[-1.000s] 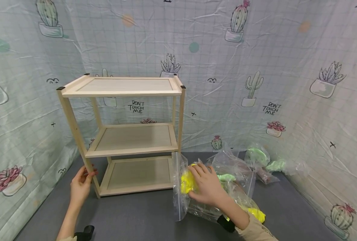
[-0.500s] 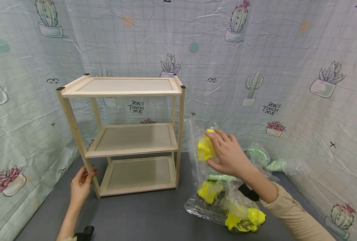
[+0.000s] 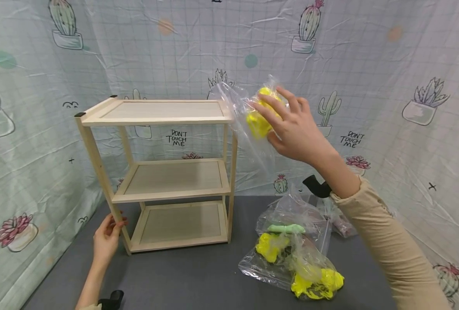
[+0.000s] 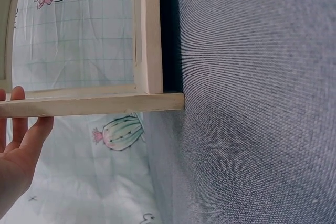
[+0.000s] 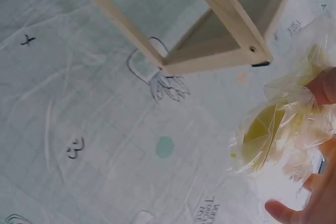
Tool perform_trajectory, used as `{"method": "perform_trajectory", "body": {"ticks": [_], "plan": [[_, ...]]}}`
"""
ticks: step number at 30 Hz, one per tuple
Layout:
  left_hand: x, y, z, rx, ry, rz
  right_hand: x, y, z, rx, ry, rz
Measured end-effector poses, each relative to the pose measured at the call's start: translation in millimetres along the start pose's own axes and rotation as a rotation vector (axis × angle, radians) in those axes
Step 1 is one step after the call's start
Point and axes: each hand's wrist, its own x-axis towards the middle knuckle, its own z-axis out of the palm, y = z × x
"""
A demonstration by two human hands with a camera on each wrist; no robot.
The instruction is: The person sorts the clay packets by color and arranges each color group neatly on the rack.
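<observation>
A three-tier wooden shelf [image 3: 171, 198] with black-capped posts stands at centre left. My left hand [image 3: 106, 239] holds its front left post [image 3: 104, 181] low down, with fingers and thumb on either side, as the left wrist view also shows around the post [image 4: 94, 105]. Raised at the level of the top tier, my right hand [image 3: 297, 129] grips a clear zip bag [image 3: 258, 122] with a bright yellow lump inside. The bag's loose edge overlaps the top tier's right end in the head view. In the right wrist view the crinkled bag [image 5: 268, 129] sits between thumb and fingers.
Right of the shelf, on the dark grey tabletop [image 3: 183, 280], lie more clear bags holding yellow lumps [image 3: 318, 284] and a pale green piece [image 3: 286, 228]. Behind them is a bag with something reddish-brown [image 3: 343, 226]. A cactus-print curtain [image 3: 198, 47] surrounds the table.
My right hand has lifted the bag with the yellow lump from the pile beside the shelf up to the top tier's height. The left hand stays on the post.
</observation>
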Motion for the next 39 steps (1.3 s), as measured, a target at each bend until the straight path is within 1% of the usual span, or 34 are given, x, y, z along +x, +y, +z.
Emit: {"method": "perform_trajectory", "body": {"ticks": [3, 5, 11, 14, 17, 21, 23, 26, 30, 32, 34, 37, 39], "plan": [[-0.2, 0.0, -0.3, -0.017, -0.002, 0.003, 16.7, 0, -5, 0.014, 0.003, -0.009], [-0.5, 0.2, -0.6, -0.021, 0.001, 0.005, 28.3, -1, -7, 0.030, -0.008, -0.015], [-1.5, 1.3, -0.4, -0.009, 0.015, 0.012, 64.2, -12, -5, 0.073, -0.092, -0.050], [-2.1, 3.2, 0.7, -0.010, 0.013, 0.018, 76.1, -16, 0, 0.069, -0.136, -0.075], [-2.2, 3.7, 1.7, -0.017, 0.012, 0.023, 83.2, -19, 6, 0.071, -0.165, -0.093], [-2.2, 2.9, 2.1, -0.027, 0.016, 0.036, 88.1, -20, 12, 0.079, -0.184, -0.091], [-2.5, 3.2, 1.8, -0.032, 0.019, 0.041, 88.8, -19, 15, 0.082, -0.171, -0.087], [-2.7, 4.1, 0.9, -0.021, 0.016, 0.037, 88.7, -19, 17, 0.068, -0.120, -0.084], [-3.3, 3.9, 2.2, 0.003, 0.016, 0.020, 86.0, -18, 20, 0.057, -0.020, -0.088], [-4.0, 3.1, 3.0, 0.016, 0.017, 0.012, 83.9, -18, 21, 0.087, 0.009, -0.096], [-4.9, 3.5, 4.1, 0.025, 0.017, 0.005, 81.2, -18, 22, 0.131, 0.021, -0.105], [-6.2, 4.2, 6.0, 0.020, 0.019, 0.007, 75.0, -18, 22, 0.203, 0.016, -0.104], [-6.9, 4.2, 7.0, 0.013, 0.022, 0.013, 69.2, -18, 21, 0.244, -0.007, -0.083]]}}
